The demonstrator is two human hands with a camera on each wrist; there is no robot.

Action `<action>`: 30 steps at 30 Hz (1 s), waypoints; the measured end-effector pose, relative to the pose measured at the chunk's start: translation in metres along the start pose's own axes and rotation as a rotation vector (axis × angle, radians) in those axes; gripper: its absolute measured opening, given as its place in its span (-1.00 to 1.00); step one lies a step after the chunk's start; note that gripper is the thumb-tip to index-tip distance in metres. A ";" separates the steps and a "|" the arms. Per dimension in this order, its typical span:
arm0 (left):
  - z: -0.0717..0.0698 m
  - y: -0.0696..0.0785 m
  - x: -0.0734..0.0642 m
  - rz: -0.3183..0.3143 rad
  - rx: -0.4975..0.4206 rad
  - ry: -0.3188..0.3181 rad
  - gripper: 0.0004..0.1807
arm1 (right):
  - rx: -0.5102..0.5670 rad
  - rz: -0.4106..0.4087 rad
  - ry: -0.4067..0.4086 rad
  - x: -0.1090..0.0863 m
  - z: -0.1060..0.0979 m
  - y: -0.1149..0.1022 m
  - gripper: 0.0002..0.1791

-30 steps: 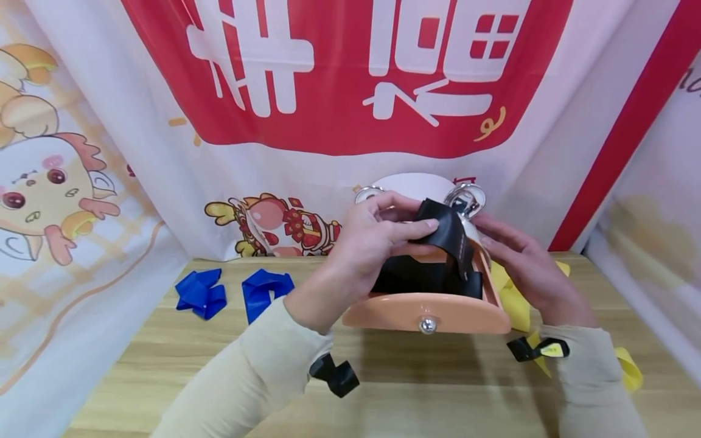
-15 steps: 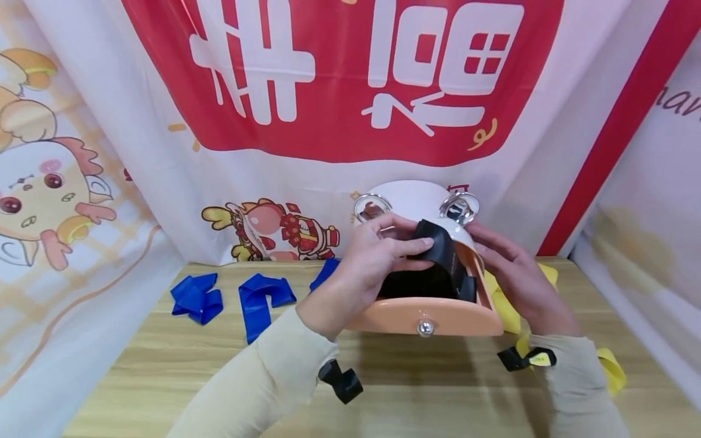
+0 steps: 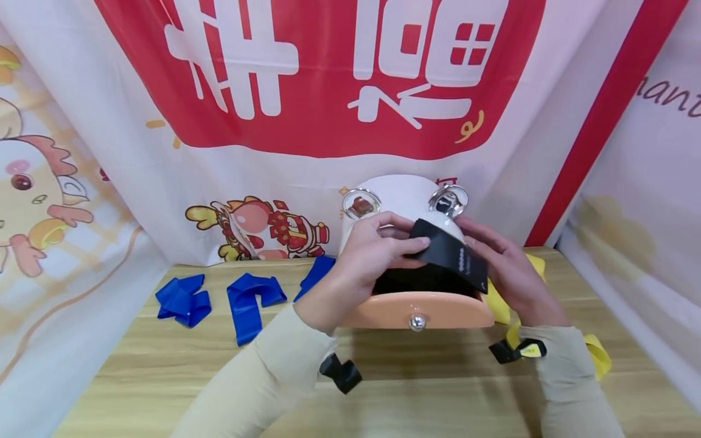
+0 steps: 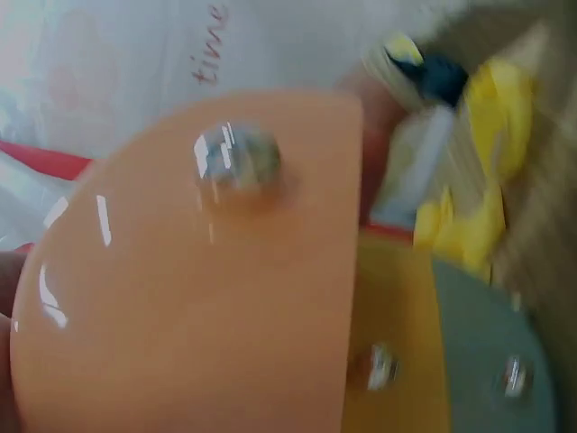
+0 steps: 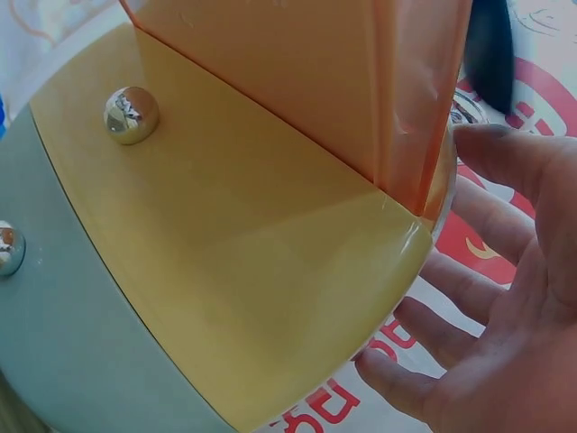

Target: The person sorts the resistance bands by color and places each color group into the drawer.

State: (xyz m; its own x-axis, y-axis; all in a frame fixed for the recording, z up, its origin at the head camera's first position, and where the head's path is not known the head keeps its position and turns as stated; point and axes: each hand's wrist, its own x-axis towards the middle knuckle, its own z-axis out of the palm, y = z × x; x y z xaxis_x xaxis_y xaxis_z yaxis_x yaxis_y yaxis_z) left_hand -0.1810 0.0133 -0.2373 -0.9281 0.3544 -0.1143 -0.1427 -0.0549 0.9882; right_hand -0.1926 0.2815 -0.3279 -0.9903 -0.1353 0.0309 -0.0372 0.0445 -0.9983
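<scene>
A small storage box with a white top and two shiny round eye-like parts stands against the curtain. Its orange drawer is pulled out, showing a dark inside. My left hand is over the drawer and pinches a flat black leather-like piece with small white print between thumb and fingers. My right hand is at the box's right side. In the right wrist view its fingers are spread along the edge beside the yellow drawer front. The black piece's lower end overlaps the drawer's right side.
Blue ribbon pieces lie on the wooden table left of the box. Yellow ribbon pieces lie to the right, partly behind my right arm. A green drawer front is below the yellow one. A printed curtain hangs behind.
The black piece has turned from edge-on and curved to a flat face with white print, its free end swinging right. My left hand lowered slightly; my right hand stays beside the box.
</scene>
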 end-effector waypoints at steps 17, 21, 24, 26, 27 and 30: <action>-0.021 -0.005 -0.006 0.339 0.687 0.103 -0.72 | -0.065 0.015 0.019 0.004 0.000 -0.002 -0.37; -0.024 -0.007 -0.007 0.379 0.760 0.103 -0.70 | -0.048 0.016 0.022 0.004 0.000 -0.002 -0.37; -0.026 -0.009 -0.010 0.414 0.848 0.106 -0.68 | -0.038 0.019 0.017 0.003 0.000 -0.001 -0.37; -0.027 -0.009 -0.013 0.413 0.890 0.107 -0.66 | -0.040 0.026 0.017 0.003 0.000 0.000 -0.37; -0.028 -0.009 -0.014 0.403 0.900 0.106 -0.64 | -0.048 0.025 0.019 0.003 0.000 0.000 -0.37; -0.029 -0.006 -0.019 0.356 0.901 0.101 -0.61 | -0.060 0.032 0.030 0.003 -0.001 0.000 -0.36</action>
State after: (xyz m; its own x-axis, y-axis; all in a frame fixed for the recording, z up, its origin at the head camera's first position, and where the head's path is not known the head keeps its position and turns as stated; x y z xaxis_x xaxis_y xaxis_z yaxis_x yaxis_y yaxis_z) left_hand -0.1721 -0.0199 -0.2439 -0.8971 0.3716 0.2390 0.4295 0.6066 0.6690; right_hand -0.1959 0.2818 -0.3276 -0.9947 -0.1031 0.0015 -0.0127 0.1075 -0.9941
